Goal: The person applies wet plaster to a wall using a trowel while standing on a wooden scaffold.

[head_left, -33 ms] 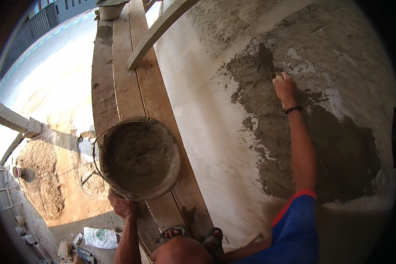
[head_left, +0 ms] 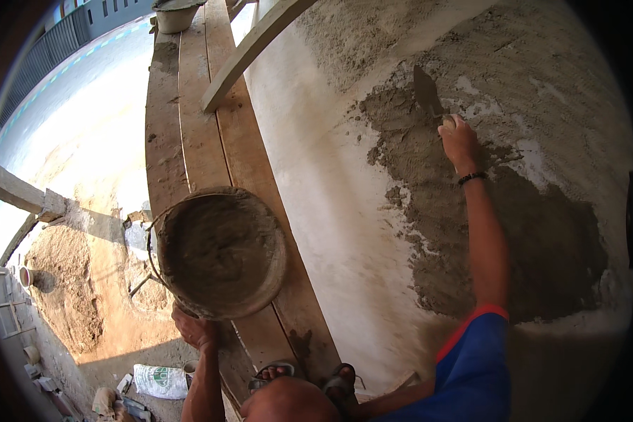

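My right hand is closed around the handle of a pointed trowel. Its dark blade lies at the upper part of a patch of wet mortar on the wall. A round bucket of grey mortar is over the planks at centre left. At its near left side my left hand grips the bucket low down, with some fingers hidden beneath the rim. The bucket's wire handle hangs over on the left.
Wooden planks run lengthwise beside the wall under my sandalled feet. A slanting timber crosses them farther off, and another bucket stands at the far end. Below on the left are a sand heap and a white sack.
My right hand has shifted very slightly right, and the trowel blade has turned so more of its face shows. The left hand and bucket look almost unmoved.
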The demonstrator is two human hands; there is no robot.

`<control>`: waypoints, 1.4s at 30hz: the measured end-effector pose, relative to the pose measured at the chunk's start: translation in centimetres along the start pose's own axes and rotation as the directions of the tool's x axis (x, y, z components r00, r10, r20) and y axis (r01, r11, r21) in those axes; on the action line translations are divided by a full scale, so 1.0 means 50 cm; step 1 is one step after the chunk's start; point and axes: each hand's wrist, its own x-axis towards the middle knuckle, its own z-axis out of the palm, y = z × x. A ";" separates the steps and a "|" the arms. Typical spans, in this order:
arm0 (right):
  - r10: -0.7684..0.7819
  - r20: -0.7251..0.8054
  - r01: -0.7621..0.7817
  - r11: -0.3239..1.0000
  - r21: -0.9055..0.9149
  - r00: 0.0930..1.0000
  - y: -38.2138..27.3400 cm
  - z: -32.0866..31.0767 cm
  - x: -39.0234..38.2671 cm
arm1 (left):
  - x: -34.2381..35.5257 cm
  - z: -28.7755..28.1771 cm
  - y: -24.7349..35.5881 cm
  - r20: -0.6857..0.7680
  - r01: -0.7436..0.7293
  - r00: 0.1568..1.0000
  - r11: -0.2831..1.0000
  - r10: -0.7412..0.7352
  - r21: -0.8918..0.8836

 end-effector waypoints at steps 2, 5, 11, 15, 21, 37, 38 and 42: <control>-0.067 0.017 0.066 0.995 0.075 0.998 -0.033 -0.088 -0.039 | 0.004 0.002 -0.019 -0.005 0.013 1.000 1.000 -0.013 0.000; -0.290 0.013 0.276 0.921 0.276 0.957 -0.089 -0.186 -0.115 | 0.010 0.005 -0.051 -0.052 -0.010 0.999 0.999 0.012 0.036; -0.568 0.485 -0.222 0.470 0.855 0.665 -0.129 -0.254 -0.218 | 0.013 0.011 -0.035 -0.078 0.018 0.997 0.999 -0.015 0.047; -0.047 0.338 -0.216 0.686 0.695 0.940 0.039 -0.129 -0.106 | 0.005 0.009 -0.002 0.026 0.072 0.997 0.996 -0.073 0.053; -0.337 0.399 0.064 0.826 0.561 0.853 -0.111 -0.234 -0.219 | 0.010 0.004 -0.019 -0.011 0.052 0.999 0.996 -0.051 0.066; -0.857 0.464 0.687 0.477 0.548 0.225 -0.477 -0.050 -0.493 | 0.003 0.003 0.001 -0.018 0.063 0.998 0.998 -0.063 0.018; -0.854 0.467 0.687 0.481 0.545 0.227 -0.488 -0.038 -0.506 | 0.003 0.002 0.002 -0.029 0.056 0.998 0.998 -0.055 0.020; -0.887 0.386 0.470 0.462 0.752 0.255 -0.504 0.001 -0.542 | 0.006 0.009 -0.018 -0.075 0.040 0.996 0.999 -0.038 0.024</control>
